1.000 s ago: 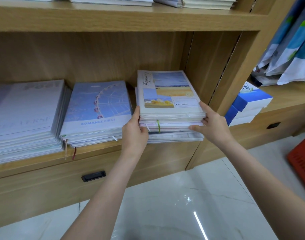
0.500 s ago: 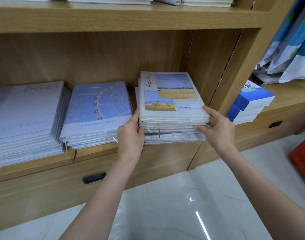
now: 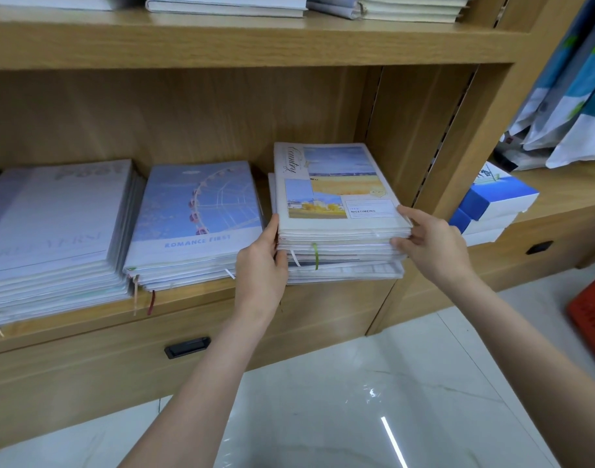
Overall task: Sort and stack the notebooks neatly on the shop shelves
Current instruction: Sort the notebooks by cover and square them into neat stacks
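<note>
Both hands grip the "NICETIMEING" notebook stack beside "ROMANCE FIRST" notebooks.

Left hand: fingers hidden behind the corner of the right-hand notebook stack, so its grip can't be judged. Far-left stack is cut by the frame edge, cover text too faint to read. Top-shelf notebooks cropped at the top edge (only bottom edges show). Red crate cut off at the right edge. Small print under "NICETIMEING" too small to read.
</note>
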`<state>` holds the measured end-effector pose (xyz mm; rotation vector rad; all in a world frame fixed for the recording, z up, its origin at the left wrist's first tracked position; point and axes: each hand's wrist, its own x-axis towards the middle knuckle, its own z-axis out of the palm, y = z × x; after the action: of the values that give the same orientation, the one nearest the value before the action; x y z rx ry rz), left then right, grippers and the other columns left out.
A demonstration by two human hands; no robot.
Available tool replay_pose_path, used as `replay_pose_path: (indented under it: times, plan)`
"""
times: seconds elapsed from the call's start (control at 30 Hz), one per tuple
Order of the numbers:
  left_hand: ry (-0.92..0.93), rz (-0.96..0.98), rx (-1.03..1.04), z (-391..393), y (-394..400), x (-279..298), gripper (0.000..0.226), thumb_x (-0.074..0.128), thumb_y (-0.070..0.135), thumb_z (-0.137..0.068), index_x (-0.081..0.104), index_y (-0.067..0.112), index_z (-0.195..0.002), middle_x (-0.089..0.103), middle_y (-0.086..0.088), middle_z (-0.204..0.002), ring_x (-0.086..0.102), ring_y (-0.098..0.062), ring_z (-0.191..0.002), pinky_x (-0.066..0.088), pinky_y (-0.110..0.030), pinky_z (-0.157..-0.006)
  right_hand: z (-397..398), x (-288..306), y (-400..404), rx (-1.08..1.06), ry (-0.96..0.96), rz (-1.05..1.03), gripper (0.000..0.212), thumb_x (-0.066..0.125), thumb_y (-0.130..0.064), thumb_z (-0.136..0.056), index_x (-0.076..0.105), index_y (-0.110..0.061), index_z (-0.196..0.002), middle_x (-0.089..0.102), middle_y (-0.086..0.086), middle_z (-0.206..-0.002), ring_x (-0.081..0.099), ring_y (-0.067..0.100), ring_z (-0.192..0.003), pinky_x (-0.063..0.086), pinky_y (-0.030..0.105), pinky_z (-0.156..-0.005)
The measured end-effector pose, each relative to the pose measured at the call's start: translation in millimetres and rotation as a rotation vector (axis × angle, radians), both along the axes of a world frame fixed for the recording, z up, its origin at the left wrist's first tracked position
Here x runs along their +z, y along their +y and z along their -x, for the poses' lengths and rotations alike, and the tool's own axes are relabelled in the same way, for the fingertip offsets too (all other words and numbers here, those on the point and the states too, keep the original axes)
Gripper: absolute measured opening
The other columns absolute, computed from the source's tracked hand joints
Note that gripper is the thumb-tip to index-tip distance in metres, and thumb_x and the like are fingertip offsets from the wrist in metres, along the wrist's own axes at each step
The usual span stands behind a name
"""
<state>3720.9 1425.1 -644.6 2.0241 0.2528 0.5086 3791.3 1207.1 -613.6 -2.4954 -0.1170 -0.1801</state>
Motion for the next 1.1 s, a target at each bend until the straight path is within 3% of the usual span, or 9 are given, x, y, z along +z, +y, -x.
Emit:
replay_pose_path:
  times: [0.2, 0.3, 0.4, 0.57, 0.73, 0.9, 1.0, 1.1]
  plan:
    - [0.001, 0.004, 0.005, -2, 1, -4, 0.058, 0.049, -0.007, -0.089, 0.035, 0.014, -0.142, 0.063, -0.011, -0.120, 0.060, -0.024, -0.110, 0.040, -0.019, -0.089, 7, -3, 3, -0.015, -0.005, -0.082, 0.060, 0.071, -0.022, -0.082, 0.046, -0.028, -0.137, 0.069, 0.007, -0.108, 0.062, 0.020, -0.105, 0.048, 0.034, -0.091]
    - [-0.009, 0.045, 0.025, -3, -1, -5, 0.059, 0.051, -0.008, -0.088, 0.037, 0.015, -0.141, 0.062, 0.000, -0.119, 0.059, -0.017, -0.112, 0.039, -0.017, -0.090, 12, -7, 4, 0.008, 0.021, -0.171, 0.072, 0.077, -0.018, -0.075, 0.043, -0.025, -0.139, 0.065, 0.005, -0.119, 0.062, 0.017, -0.106, 0.048, 0.031, -0.096]
    - [-0.042, 0.076, 0.042, -3, -3, -7, 0.058, 0.052, -0.008, -0.088, 0.040, 0.015, -0.140, 0.057, 0.012, -0.111, 0.058, -0.010, -0.108, 0.041, -0.017, -0.092, 15, -10, 6, -0.028, -0.024, -0.233, 0.071, 0.077, -0.010, -0.074, 0.047, -0.023, -0.137, 0.065, 0.004, -0.118, 0.064, 0.016, -0.103, 0.047, 0.026, -0.093]
    - [-0.064, 0.046, 0.077, -5, -2, -10, 0.057, 0.053, -0.009, -0.087, 0.042, 0.012, -0.138, 0.065, -0.008, -0.117, 0.062, -0.021, -0.106, 0.040, -0.017, -0.089, 14, -15, 5, -0.050, -0.056, -0.316, 0.067, 0.079, -0.010, -0.072, 0.052, -0.020, -0.132, 0.067, 0.005, -0.113, 0.066, 0.015, -0.099, 0.050, 0.032, -0.096]
    - [-0.057, 0.003, 0.026, -3, 1, -8, 0.059, 0.053, -0.008, -0.088, 0.039, 0.014, -0.140, 0.065, -0.011, -0.117, 0.062, -0.024, -0.107, 0.040, -0.017, -0.089, 20, -20, 4, -0.057, -0.079, -0.407, 0.064, 0.078, -0.008, -0.072, 0.054, -0.020, -0.131, 0.066, 0.004, -0.116, 0.065, 0.014, -0.101, 0.049, 0.034, -0.097]
    - [0.016, 0.033, -0.080, -4, 1, -13, 0.069, 0.054, -0.004, -0.087, 0.027, 0.019, -0.146, 0.059, 0.008, -0.108, 0.059, -0.013, -0.096, 0.042, -0.018, -0.083, 25, -23, 7, -0.022, -0.013, -0.488, 0.079, 0.075, -0.008, -0.076, 0.035, -0.017, -0.143, 0.060, -0.001, -0.123, 0.057, 0.011, -0.112, 0.043, 0.028, -0.101]
    - [0.013, 0.147, -0.085, -6, 0, -16, 0.059, 0.053, -0.004, -0.089, 0.036, 0.013, -0.142, 0.052, 0.018, -0.110, 0.056, -0.014, -0.112, 0.041, -0.022, -0.095, 22, -22, 4, 0.045, 0.040, -0.490, 0.059, 0.071, -0.008, -0.079, 0.048, -0.012, -0.133, 0.063, -0.003, -0.115, 0.060, 0.015, -0.111, 0.045, 0.032, -0.101]
    - [0.014, 0.077, -0.064, -5, 1, -19, 0.056, 0.051, -0.002, -0.090, 0.037, 0.016, -0.142, 0.061, 0.007, -0.110, 0.059, -0.018, -0.111, 0.042, -0.025, -0.095, 19, -17, 2, 0.073, 0.042, -0.412, 0.043, 0.068, -0.008, -0.082, 0.056, -0.010, -0.124, 0.066, 0.000, -0.110, 0.063, 0.014, -0.100, 0.046, 0.027, -0.094]
